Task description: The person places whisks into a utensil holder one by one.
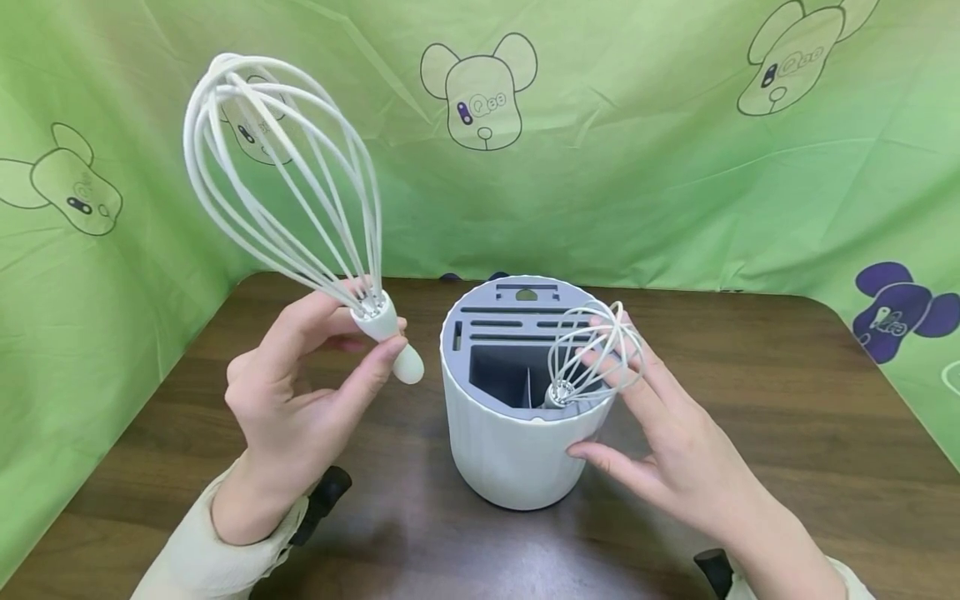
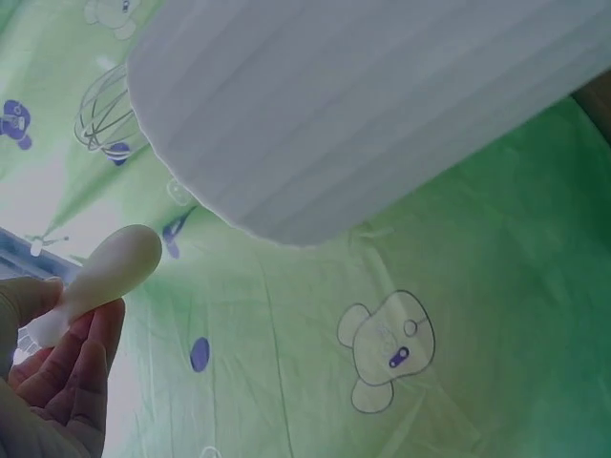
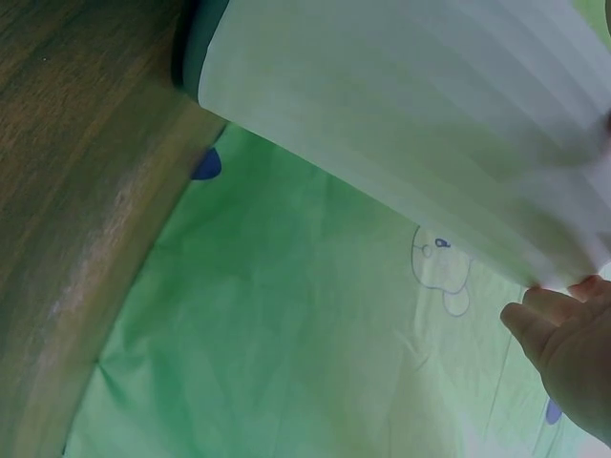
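Note:
My left hand (image 1: 296, 383) pinches a large white balloon whisk (image 1: 375, 318) by its short handle, thumb against fingers. Its wire head tilts up to the left, raised left of a white ribbed utensil holder (image 1: 517, 462). The rounded handle end (image 2: 119, 265) sticks out past the fingertips in the left wrist view. A smaller whisk (image 1: 561, 392) stands in the holder's front compartment, wires up, its lower handle hidden inside. My right hand (image 1: 675, 433) is at the holder's right side, fingers extended behind the small whisk's wires and thumb at the wall.
The holder's grey top (image 1: 491, 329) has several narrow slots and a divided front opening. It stands on a dark wooden table (image 1: 750, 367). A green cloth (image 1: 637, 192) printed with bear heads hangs behind and at both sides.

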The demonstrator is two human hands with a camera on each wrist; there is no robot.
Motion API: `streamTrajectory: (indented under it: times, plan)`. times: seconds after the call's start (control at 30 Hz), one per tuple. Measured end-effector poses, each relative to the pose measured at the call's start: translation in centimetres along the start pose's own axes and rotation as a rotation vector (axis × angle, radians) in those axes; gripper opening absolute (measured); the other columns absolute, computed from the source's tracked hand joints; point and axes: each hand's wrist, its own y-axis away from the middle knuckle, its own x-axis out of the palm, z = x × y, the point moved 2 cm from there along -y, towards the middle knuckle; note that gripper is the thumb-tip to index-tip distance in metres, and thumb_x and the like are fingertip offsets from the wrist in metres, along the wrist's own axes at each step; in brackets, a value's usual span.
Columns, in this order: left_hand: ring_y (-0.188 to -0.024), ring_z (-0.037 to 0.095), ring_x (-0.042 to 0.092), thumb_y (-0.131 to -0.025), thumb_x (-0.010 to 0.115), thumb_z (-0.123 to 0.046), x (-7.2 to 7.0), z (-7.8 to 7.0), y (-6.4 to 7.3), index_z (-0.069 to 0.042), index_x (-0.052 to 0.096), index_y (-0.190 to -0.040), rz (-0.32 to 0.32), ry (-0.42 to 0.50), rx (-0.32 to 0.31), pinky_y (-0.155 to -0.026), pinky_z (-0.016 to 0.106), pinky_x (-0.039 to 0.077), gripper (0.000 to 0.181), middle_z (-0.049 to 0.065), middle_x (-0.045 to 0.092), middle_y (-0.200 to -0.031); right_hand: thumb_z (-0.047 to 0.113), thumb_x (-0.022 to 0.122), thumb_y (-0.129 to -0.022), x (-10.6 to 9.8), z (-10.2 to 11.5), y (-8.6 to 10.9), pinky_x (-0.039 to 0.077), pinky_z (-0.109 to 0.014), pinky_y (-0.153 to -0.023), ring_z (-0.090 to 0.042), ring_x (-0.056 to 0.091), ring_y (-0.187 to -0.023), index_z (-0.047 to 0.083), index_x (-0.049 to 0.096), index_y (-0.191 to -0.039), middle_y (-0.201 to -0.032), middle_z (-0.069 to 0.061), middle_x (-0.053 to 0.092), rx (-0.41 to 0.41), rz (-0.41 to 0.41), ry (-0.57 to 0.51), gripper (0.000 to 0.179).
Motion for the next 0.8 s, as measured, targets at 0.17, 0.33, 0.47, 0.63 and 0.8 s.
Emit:
streamTrajectory:
  times: [0.17, 0.33, 0.47, 0.63, 0.8]
  plan:
    - [-0.079, 0.015, 0.073, -0.078, 0.080, 0.004, 0.6, -0.2, -0.3, 0.020, 0.062, -0.098, 0.006, 0.037, -0.004, -0.068, 0.022, 0.058, 0.031, 0.022, 0.072, -0.081, 0.058, 0.056, -0.094, 0.0, 0.0, -0.1, 0.027, -0.023, -0.121, -0.025, 0.029, -0.151, -0.003, 0.054, -0.133, -0.149, -0.027, 0.044, -0.002, 0.001, -0.001, 0.072]
    - [-0.081, 0.016, 0.074, -0.078, 0.079, 0.006, 1.2, -0.3, -0.5, 0.022, 0.060, -0.101, -0.004, 0.073, -0.019, -0.067, 0.024, 0.059, 0.034, 0.023, 0.071, -0.082, 0.058, 0.055, -0.094, 0.0, 0.0, 0.0, 0.027, -0.023, -0.120, -0.024, 0.030, -0.151, -0.003, 0.054, -0.133, -0.149, -0.027, 0.043, -0.001, 0.002, 0.005, 0.073]
    - [-0.079, 0.016, 0.073, -0.078, 0.079, 0.007, 1.8, -0.3, -0.6, 0.022, 0.060, -0.101, 0.003, 0.086, -0.038, -0.066, 0.025, 0.059, 0.033, 0.023, 0.071, -0.082, 0.059, 0.055, -0.094, 0.0, 0.0, 0.0, 0.027, -0.022, -0.120, -0.022, 0.030, -0.151, -0.002, 0.054, -0.134, -0.149, -0.025, 0.044, 0.003, 0.007, 0.012, 0.073]
    - [-0.078, 0.012, 0.072, -0.079, 0.079, 0.005, 2.4, -0.1, -0.4, 0.021, 0.060, -0.102, 0.040, 0.077, -0.066, -0.066, 0.024, 0.058, 0.033, 0.021, 0.071, -0.080, 0.060, 0.055, -0.094, -0.1, 0.0, 0.0, 0.026, -0.022, -0.121, -0.022, 0.029, -0.151, -0.002, 0.054, -0.134, -0.151, -0.024, 0.043, 0.011, 0.011, 0.015, 0.074]
    - [-0.079, 0.012, 0.072, -0.082, 0.078, 0.002, 2.9, 0.0, -0.2, 0.021, 0.059, -0.105, 0.057, 0.089, -0.080, -0.065, 0.024, 0.058, 0.035, 0.022, 0.071, -0.080, 0.060, 0.055, -0.093, -0.2, 0.0, 0.0, 0.026, -0.022, -0.121, -0.023, 0.029, -0.151, -0.002, 0.054, -0.135, -0.150, -0.024, 0.043, 0.019, 0.016, 0.009, 0.074]
